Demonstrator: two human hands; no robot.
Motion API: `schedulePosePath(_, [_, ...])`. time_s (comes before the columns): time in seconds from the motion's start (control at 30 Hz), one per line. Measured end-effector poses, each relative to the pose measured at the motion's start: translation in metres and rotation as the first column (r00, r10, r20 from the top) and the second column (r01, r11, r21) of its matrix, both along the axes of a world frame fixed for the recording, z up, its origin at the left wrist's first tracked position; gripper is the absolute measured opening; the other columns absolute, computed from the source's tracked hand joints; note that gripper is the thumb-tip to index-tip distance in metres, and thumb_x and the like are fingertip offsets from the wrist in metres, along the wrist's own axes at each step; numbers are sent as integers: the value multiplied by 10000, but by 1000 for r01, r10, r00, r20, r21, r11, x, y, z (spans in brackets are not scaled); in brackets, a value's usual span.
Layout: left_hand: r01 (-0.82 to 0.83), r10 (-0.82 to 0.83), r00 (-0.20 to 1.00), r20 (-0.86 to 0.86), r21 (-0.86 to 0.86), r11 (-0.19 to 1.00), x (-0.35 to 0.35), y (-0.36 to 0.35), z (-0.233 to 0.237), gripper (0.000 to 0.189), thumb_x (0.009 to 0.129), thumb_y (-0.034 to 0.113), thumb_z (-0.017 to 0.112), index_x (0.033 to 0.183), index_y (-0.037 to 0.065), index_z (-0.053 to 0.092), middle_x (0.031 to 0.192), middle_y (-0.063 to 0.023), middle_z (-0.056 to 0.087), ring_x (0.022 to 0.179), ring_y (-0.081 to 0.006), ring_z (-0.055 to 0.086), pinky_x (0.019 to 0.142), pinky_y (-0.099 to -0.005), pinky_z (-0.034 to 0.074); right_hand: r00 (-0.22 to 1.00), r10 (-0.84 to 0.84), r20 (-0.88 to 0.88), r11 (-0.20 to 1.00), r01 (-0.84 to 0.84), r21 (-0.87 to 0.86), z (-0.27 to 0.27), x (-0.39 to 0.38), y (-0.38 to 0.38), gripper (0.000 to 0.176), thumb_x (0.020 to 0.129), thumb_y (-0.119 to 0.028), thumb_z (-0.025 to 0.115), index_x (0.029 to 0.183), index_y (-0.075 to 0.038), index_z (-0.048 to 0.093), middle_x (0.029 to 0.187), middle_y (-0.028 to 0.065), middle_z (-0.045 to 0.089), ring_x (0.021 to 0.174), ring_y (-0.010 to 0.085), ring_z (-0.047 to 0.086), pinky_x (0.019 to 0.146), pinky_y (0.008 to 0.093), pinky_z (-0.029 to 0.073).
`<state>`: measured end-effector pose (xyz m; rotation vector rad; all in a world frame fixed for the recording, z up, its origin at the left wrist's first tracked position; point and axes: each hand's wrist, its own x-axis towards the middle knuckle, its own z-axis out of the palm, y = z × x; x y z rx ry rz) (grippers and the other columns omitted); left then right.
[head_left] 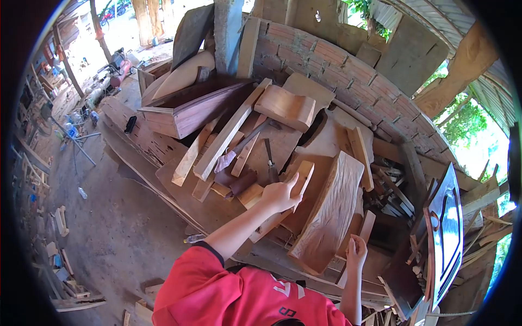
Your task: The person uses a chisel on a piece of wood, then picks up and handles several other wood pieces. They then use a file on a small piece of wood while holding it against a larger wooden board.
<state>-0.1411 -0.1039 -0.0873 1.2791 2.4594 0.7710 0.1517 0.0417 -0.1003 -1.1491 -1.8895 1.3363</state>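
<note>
My left hand is closed on a small light wooden piece above the workbench. Just left of it lie a dark-handled tool, a rolled brown sheet and a short wood block. A large carved wooden slab leans at a slant to the right of that hand. Below the slab's right edge is my right hand, its fingers curled near a narrow board; whether it holds anything is too small to make out.
Long wooden bars, a curved wood block and a wooden box lie on the bench's far side. A brick wall stands behind. A dark glossy panel stands at the right, beside scrap wood.
</note>
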Motion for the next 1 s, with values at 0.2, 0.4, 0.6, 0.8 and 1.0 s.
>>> schedulePosePath(0.2, [57,-57,998,30,-12,998,9,24,-11,811,763,466,567,1400,92,232,583,-125,600,529,-287,602,502,-397,470,998,15,65,983,-26,183,-8,11,-5,146,870,-109,558,981,-21,591,631,-40,470,528,23,408,467,181,336])
schedulePosePath(0.4, [172,-174,984,-27,-84,982,17,25,-11,801,781,484,552,1394,79,234,815,-196,625,683,-325,624,574,-414,484,998,-63,-9,997,63,-37,-2,-11,-14,140,873,-86,543,985,-18,589,630,-54,456,548,18,381,479,181,313])
schedulePosePath(0.6, [113,-131,989,68,223,968,16,-1,-16,652,814,415,572,1332,70,378,819,-125,589,691,-290,599,591,-389,463,1000,-2,25,994,-1,107,-5,-24,-14,150,853,-50,548,995,-21,584,682,-54,449,561,16,361,494,176,301])
schedulePosePath(0.8, [-158,120,984,128,344,926,-10,-55,-23,411,795,259,634,1113,5,574,743,-88,557,632,-221,547,573,-327,444,996,13,86,997,-19,76,3,-28,-20,204,835,-32,559,1039,-32,572,667,-56,404,563,24,348,498,184,295])
schedulePosePath(1.0, [-311,308,950,46,174,934,-26,-92,-26,490,744,283,678,1111,-19,562,893,-144,587,815,-265,589,724,-345,476,994,55,96,984,-71,164,-2,-34,-23,239,829,-37,572,1067,-36,562,646,-50,392,564,28,353,500,190,295])
